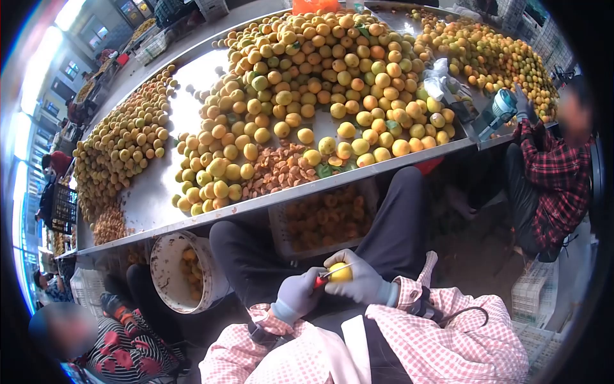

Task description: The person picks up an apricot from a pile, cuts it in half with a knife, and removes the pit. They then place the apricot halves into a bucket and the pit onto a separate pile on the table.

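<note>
My left hand (298, 294), in a grey glove, is closed around the red handle of a small knife (321, 280). Its blade reaches across to a yellow apricot (341, 272), which the fingers of my gloved right hand (364, 281) grip. Both hands are close together over my lap. Just beyond them, under the table edge, a crate (276, 224) holds pitted apricot pieces (329, 217). To the left stands a white bucket (167, 304) with more pieces inside.
Whole apricots (320, 64) are heaped on the metal table (192, 121), with brown pits (281, 169) near its front edge. A person in a checked shirt (553, 192) sits at right, beside a teal-lidded bottle (503, 105). Another person (131, 345) sits at lower left.
</note>
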Demonstrator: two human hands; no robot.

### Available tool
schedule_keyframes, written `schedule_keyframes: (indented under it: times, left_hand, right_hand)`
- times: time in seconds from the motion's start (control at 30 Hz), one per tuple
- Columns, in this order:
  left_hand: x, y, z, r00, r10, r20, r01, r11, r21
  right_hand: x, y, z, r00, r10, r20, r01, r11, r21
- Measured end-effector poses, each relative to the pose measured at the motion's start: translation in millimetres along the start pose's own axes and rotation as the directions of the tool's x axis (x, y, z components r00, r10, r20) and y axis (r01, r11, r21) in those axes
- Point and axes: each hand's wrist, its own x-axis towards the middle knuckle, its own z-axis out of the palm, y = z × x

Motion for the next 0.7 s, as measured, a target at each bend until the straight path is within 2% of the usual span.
schedule_keyframes:
  times: [0.03,0.07,0.1,0.17,0.2,0.23,0.27,0.3,0.33,0.37,0.4,0.43,0.5,0.53,0.57,0.63,0.7]
  left_hand:
    - [-0.3,1.6,0.5,1.0,-0.025,-0.014,0.026,0.995,0.098]
    - [-0.4,-0.6,1.6,1.0,-0.021,-0.013,0.023,0.99,0.137]
    - [0.7,-1.4,1.4,1.0,-0.021,-0.021,0.024,0.99,0.137]
    - [-1.1,1.4,-0.7,0.996,-0.08,0.04,0.075,0.99,0.12]
    - [-0.2,2.0,-2.0,0.996,-0.081,0.042,0.076,0.99,0.12]
    - [1.1,2.8,-3.2,0.988,-0.124,0.09,0.12,0.992,0.048]
    - [3.0,3.6,-3.3,0.977,-0.16,0.14,0.164,0.986,-0.023]
    - [5.9,1.1,0.3,0.978,-0.157,0.139,0.162,0.987,-0.025]
    - [8.7,-3.5,6.7,0.974,-0.184,0.133,0.217,0.929,-0.301]
    - [10.2,-6.0,9.9,0.967,-0.214,0.137,0.254,0.795,-0.552]
    - [16.0,3.9,1.2,0.895,-0.355,0.271,0.434,0.549,-0.714]
    - [23.8,16.0,-7.4,0.907,-0.359,0.219,0.382,0.488,-0.785]
    - [31.3,22.4,-27.6,0.855,-0.443,0.268,0.375,0.173,-0.911]
    - [31.4,21.4,-39.2,0.822,-0.495,0.28,0.362,0.075,-0.929]
    - [33.5,22.2,-48.7,0.842,-0.489,0.228,0.266,0.008,-0.964]
    - [38.1,32.5,-65.9,0.848,-0.505,0.161,0.261,0.135,-0.956]
    - [40.9,38.6,-63.4,0.845,-0.513,0.152,0.273,0.168,-0.947]
  right_hand:
    - [-0.3,6.2,1.4,0.907,0.371,0.198,-0.415,0.713,0.566]
    - [0.5,5.2,2.9,0.909,0.359,0.21,-0.399,0.606,0.688]
    - [2.7,0.5,0.5,0.909,0.358,0.213,-0.401,0.611,0.683]
    - [1.2,-10.3,-0.7,0.883,0.44,0.165,-0.46,0.734,0.499]
    - [2.3,-6.3,0.0,0.882,0.442,0.165,-0.461,0.733,0.501]
    - [4.9,1.5,0.2,0.986,0.158,-0.062,-0.155,0.987,0.04]
    - [6.9,8.2,-0.7,0.97,-0.217,-0.109,0.14,0.866,-0.48]
    - [10.5,12.8,-3.2,0.97,-0.219,-0.11,0.14,0.864,-0.483]
    - [15.4,16.3,-6.8,0.995,-0.06,-0.083,0.04,0.976,-0.215]
    - [19.0,16.9,-10.0,0.996,0.089,-0.012,-0.088,0.994,0.067]
    - [23.7,10.4,-15.4,0.995,0.083,0.058,-0.097,0.946,0.309]
    - [26.5,6.8,-22.3,0.991,0.082,0.103,-0.117,0.903,0.413]
    - [30.3,13.2,-35.6,1.0,0.009,0.004,-0.009,0.969,0.245]
    - [31.6,17.2,-46.1,0.998,0.007,-0.057,0.004,0.982,0.188]
    - [27.7,8.3,-54.2,0.991,0.114,-0.073,-0.072,0.901,0.427]
    - [24.6,-12.0,-57.7,0.991,0.131,-0.027,-0.067,0.658,0.75]
    - [23.6,-16.7,-56.1,0.997,0.077,0.013,-0.062,0.674,0.736]
